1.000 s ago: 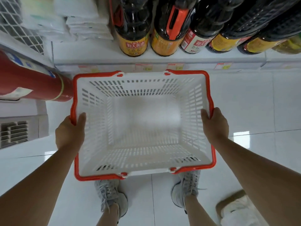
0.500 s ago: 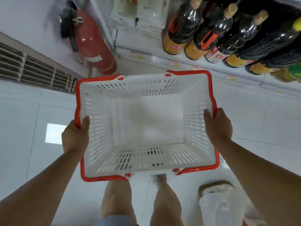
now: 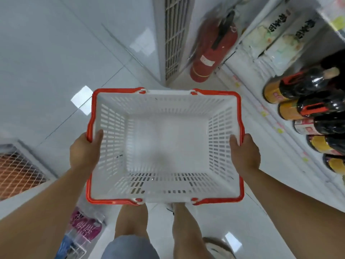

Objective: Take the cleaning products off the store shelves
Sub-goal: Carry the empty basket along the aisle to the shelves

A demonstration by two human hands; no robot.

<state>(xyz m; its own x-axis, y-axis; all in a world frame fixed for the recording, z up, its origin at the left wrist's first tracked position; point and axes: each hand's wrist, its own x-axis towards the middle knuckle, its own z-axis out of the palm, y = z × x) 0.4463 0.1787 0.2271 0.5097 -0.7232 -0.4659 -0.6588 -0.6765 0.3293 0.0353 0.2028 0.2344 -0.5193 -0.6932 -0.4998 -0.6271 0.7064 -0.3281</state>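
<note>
The empty white basket (image 3: pixel 168 105) sits between both hands. The left hand (image 3: pixel 85 152) grips its left red rim and the right hand (image 3: pixel 244 154) grips its right rim, thumbs inside. Dark bottles (image 3: pixel 302 85) line the shelf (image 3: pixel 261 116) to the right, apart from both hands.

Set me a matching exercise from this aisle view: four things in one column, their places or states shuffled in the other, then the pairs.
Things:
1. basket
2. extinguisher
3. bottles
4. left hand

Places or states:
a. on the shelf, at right
b. grips the basket's red rim
c. empty
d. stands on the floor

Pairs: 1-c, 2-d, 3-a, 4-b
</note>
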